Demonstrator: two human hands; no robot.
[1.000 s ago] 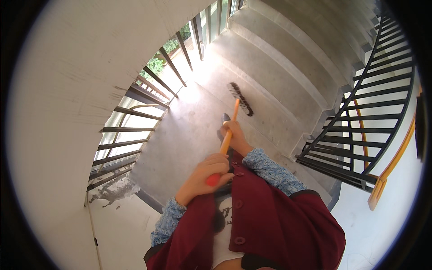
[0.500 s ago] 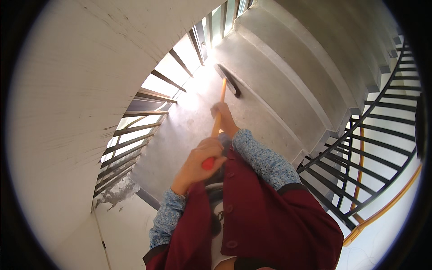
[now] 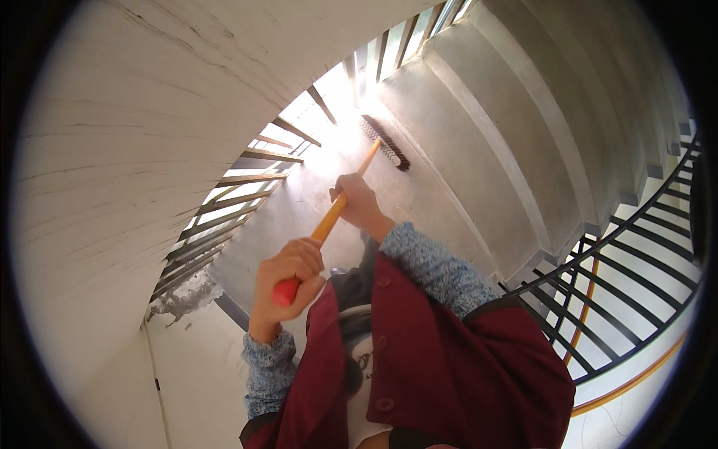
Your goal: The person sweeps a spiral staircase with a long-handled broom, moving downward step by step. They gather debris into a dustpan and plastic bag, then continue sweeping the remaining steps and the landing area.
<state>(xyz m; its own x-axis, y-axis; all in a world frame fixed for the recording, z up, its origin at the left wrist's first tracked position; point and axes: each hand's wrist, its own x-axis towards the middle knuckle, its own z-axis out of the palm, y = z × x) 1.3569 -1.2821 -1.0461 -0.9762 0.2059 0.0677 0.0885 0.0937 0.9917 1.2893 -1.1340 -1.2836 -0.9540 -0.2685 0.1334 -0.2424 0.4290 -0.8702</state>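
A push broom (image 3: 329, 220) with a yellow-orange handle and a red end cap slants away from me. My left hand (image 3: 283, 271) is closed round its upper end, the red cap sticking out past the fingers. Farther down the handle, my right hand (image 3: 362, 205) grips it with closed fingers. At the far end is the broom's long head, dark-bristled with a pale, patterned middle. It lies at the foot of a step, over the grey landing floor (image 3: 303, 206); whether the bristles touch the floor I cannot tell.
Grey concrete steps (image 3: 486, 142) rise on the right, edged by a black railing (image 3: 636, 262) with an orange handrail (image 3: 628, 389). Window bars (image 3: 247, 179) line the landing's left side, under bright light. A pale scuffed wall (image 3: 112, 187) fills the left.
Both hands have moved left with the handle, which now leans more. The broom head has turned, so its bristles and patterned middle show. The view has shifted slightly.
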